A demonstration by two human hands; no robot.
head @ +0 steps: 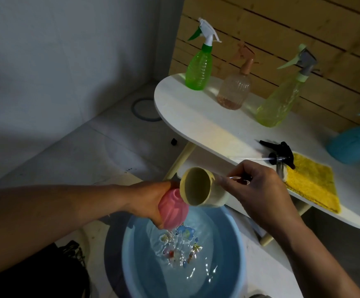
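Note:
My left hand [151, 201] grips a pink ribbed bottle [172, 209], tilted over a blue basin [132, 244] of water. My right hand [258, 190] holds a beige cup [198, 187] tipped on its side, its mouth against the top of the pink bottle. The bottle's neck is hidden behind the cup. A black spray head [280, 154] with a clear tube lies on the white table [196, 121], just beyond my right hand.
On the table stand a green spray bottle [198, 69], a peach one [236, 91] and a yellow-green one [280, 104]. A yellow cloth [310, 183] lies at the table's near edge, a blue bottle [353, 143] at far right. The floor and a grey wall are to the left.

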